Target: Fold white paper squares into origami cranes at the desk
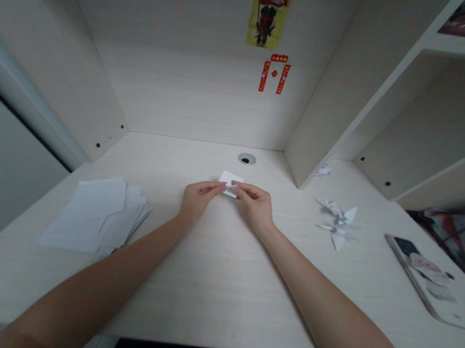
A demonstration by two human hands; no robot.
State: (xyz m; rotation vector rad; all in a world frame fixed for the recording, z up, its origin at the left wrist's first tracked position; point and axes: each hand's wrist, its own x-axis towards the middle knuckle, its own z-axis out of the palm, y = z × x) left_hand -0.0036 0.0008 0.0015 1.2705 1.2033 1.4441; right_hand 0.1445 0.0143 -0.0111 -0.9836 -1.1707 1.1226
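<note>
Woodgrain desk [213,289], left hand [199,199] and right hand [254,206] pinching white paper [229,183]; poster [270,8] lettering blurred.

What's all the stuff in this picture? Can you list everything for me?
desk: 1, pale wood, under everything
paper stack: 1, white, left on the desk
folded paper: 1, white, between the hands
paper cranes: about 2, white, right on the desk
phone: 1, dark and pale, far right on the desk
poster: 1, yellow and red, on the wall ahead
wall decorations: 2 sets, red, on the wall ahead
left hand: 1, pinching the folded paper
right hand: 1, pinching the folded paper
</note>
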